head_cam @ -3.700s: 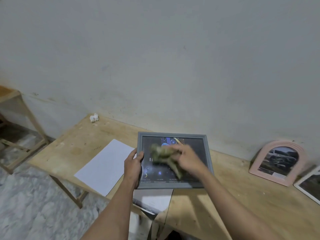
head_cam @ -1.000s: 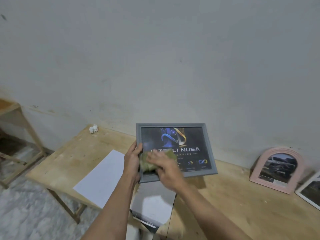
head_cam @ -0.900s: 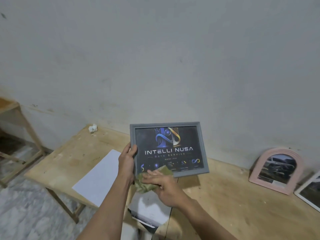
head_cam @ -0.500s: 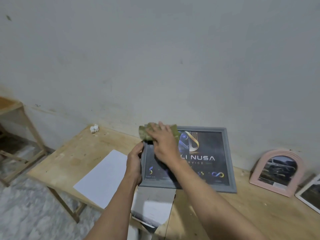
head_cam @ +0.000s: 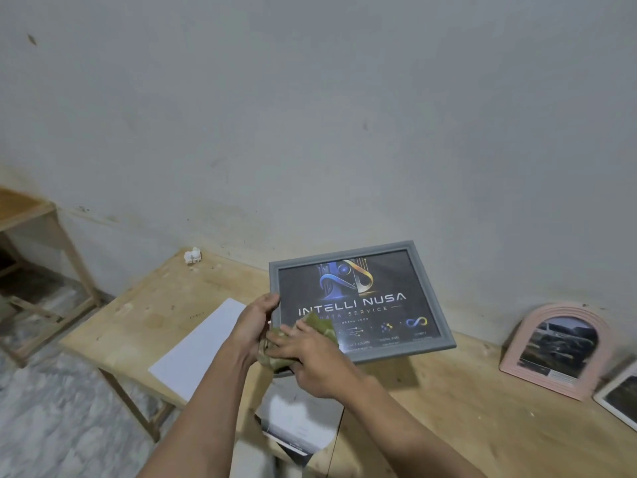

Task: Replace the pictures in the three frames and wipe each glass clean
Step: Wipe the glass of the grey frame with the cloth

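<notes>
One wooden table (head_cam: 482,401), grey wall (head_cam: 310,115)

Counts, head view:
- Picture frames, three: grey frame (head_cam: 358,301) centre, pink arched frame (head_cam: 555,353) right, white frame (head_cam: 617,398) cut by right edge.
- Hands, two: left hand (head_cam: 255,322), right hand (head_cam: 310,353).
- Cloth (head_cam: 322,324), one.
- White sheet (head_cam: 196,350), one, left of centre.
- Small white object (head_cam: 192,256) near the wall, one.

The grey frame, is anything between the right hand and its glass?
Only the green cloth: the right hand presses it on the lower left corner of the grey frame, which the left hand grips.
</notes>
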`<state>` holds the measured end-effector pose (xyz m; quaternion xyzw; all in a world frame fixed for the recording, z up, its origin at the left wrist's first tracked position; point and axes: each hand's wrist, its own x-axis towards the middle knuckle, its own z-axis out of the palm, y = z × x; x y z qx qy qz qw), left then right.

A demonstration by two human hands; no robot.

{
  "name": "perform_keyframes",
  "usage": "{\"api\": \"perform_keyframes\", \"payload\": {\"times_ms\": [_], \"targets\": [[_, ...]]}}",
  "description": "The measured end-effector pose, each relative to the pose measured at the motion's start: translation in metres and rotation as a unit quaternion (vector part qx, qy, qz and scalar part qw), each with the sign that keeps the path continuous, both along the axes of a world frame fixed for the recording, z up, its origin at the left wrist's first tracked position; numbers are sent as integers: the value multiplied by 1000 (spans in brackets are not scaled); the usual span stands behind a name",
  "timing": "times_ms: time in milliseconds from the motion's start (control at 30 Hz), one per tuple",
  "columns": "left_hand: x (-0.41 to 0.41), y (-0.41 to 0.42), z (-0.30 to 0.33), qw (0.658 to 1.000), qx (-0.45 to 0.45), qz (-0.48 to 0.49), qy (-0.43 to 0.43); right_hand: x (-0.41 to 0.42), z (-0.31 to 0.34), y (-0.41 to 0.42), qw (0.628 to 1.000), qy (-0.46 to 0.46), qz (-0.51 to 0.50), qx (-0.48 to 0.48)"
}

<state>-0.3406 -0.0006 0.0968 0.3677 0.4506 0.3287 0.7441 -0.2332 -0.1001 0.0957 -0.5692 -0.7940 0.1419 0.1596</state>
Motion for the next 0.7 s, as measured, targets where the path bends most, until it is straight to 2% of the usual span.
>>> {"api": "perform_keyframes", "payload": {"times_ms": [133,233,300,333,400,433,500,533,700], "targets": [[3,-6,-6,999,14,38,22,17,-2,-12,994,31,34,-102],[10,-7,-9,990,81,66,90,28,23,-8,981,111,-29,-158],[16,-12,-5,983,130,73,105,34,51,7,974,194,-82,-84],[19,-13,-4,981,152,63,100,37,65,19,976,195,-99,-13],[25,-17,4,974,192,31,116,42,88,45,981,117,-104,118],[28,-18,9,970,209,21,125,43,96,56,984,60,-87,140],[31,-21,16,966,235,22,105,52,98,71,992,-40,-55,102],[30,-21,17,967,240,24,87,61,94,75,994,-60,-54,79],[12,-23,2,983,174,59,18,99,76,65,993,-1,-99,60]]}}
